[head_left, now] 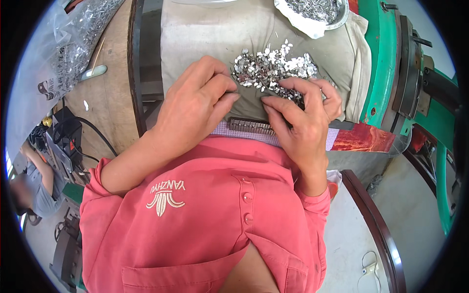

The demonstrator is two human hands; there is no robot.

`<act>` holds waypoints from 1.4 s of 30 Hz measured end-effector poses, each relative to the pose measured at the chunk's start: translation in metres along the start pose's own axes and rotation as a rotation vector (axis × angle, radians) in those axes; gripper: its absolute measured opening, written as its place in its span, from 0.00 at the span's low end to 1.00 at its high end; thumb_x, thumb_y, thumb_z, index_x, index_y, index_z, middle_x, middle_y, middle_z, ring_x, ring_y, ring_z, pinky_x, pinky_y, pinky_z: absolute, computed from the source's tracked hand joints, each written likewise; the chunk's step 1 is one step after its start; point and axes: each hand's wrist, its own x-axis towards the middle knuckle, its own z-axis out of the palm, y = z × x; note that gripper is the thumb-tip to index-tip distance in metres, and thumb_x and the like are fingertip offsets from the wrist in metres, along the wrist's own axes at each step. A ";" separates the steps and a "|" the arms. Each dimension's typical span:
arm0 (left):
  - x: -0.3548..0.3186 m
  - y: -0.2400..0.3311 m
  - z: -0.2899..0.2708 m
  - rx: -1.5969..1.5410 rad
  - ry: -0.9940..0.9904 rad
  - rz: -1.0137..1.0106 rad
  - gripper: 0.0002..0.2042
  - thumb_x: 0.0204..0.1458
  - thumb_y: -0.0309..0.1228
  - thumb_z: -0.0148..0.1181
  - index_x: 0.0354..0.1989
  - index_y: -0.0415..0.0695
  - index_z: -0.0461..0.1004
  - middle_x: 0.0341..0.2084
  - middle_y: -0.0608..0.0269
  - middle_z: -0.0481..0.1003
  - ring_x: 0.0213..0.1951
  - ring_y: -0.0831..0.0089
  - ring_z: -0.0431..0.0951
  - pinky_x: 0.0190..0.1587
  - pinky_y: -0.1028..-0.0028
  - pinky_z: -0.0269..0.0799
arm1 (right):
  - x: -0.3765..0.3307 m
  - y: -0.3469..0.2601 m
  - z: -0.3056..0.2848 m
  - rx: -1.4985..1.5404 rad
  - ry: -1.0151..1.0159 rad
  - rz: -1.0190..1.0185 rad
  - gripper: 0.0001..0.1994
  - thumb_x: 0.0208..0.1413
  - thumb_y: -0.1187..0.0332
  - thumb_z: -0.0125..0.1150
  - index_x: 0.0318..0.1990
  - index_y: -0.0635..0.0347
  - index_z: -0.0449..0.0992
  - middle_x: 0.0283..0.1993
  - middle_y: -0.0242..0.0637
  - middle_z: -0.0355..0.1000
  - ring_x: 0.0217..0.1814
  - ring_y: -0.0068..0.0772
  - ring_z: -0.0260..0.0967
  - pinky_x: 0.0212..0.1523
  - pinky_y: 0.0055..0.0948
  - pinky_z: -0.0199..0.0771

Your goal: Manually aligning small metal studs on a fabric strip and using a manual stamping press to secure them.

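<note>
A: How are these pieces looking to handle?

B: The loose heap of small, flat, shiny silver metal pieces (293, 64) is lying just beyond the hands, on a desk covered in grey-green cloth (195, 36). Each piece is seeming almost weightless, stiff and hard to break, I'd judge, but probably slippery, since many faces are gleaming.

A: So where should one be taking hold?

B: By the edges, between thumb and forefinger. The scattered pieces along the near fringe are offering more room than the crowded middle (flat ones are likely hugging the cloth, though its softness may be helping a fingertip get under).

A: And the hands?

B: The left hand (195, 97) is hovering at the heap's near left, back upward, fingers curling and thumb tip nearing the forefinger. I can't tell whether that grip is pinching a piece. Its bare left forearm (139, 156) is slanting in from the near left.

A: The right one?

B: The right hand (308, 115) is bending over the heap's near right side, fingers arching and spreading, the farther ones dipping toward the pieces. Whether its grip is grasping anything, I can't tell either. The right forearm (312, 176) is pointing almost straight away from the body.

A: Anything between them?

B: A dark, ridged, metal-looking strip (251, 127) is lying at the near edge, apart from the heap.
</note>
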 end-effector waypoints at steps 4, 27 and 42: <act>0.003 0.002 0.007 0.067 0.013 0.058 0.08 0.46 0.20 0.68 0.34 0.39 0.76 0.36 0.59 0.73 0.36 0.62 0.76 0.37 0.68 0.71 | -0.001 0.001 0.000 0.019 0.013 0.024 0.10 0.37 0.68 0.75 0.30 0.45 0.83 0.49 0.21 0.73 0.58 0.40 0.61 0.59 0.40 0.48; -0.007 -0.004 -0.003 -0.087 -0.049 -0.072 0.08 0.47 0.18 0.68 0.35 0.38 0.77 0.38 0.59 0.72 0.37 0.68 0.75 0.39 0.74 0.71 | -0.011 0.001 -0.008 0.019 0.085 0.030 0.11 0.38 0.67 0.77 0.32 0.41 0.85 0.44 0.20 0.74 0.56 0.41 0.61 0.56 0.36 0.54; -0.005 0.015 0.004 -0.158 -0.113 0.066 0.10 0.42 0.17 0.70 0.33 0.39 0.77 0.36 0.59 0.73 0.37 0.63 0.76 0.37 0.69 0.72 | 0.026 0.000 0.011 -0.122 0.088 -0.170 0.03 0.37 0.68 0.67 0.23 0.49 0.78 0.47 0.21 0.73 0.59 0.36 0.61 0.59 0.43 0.51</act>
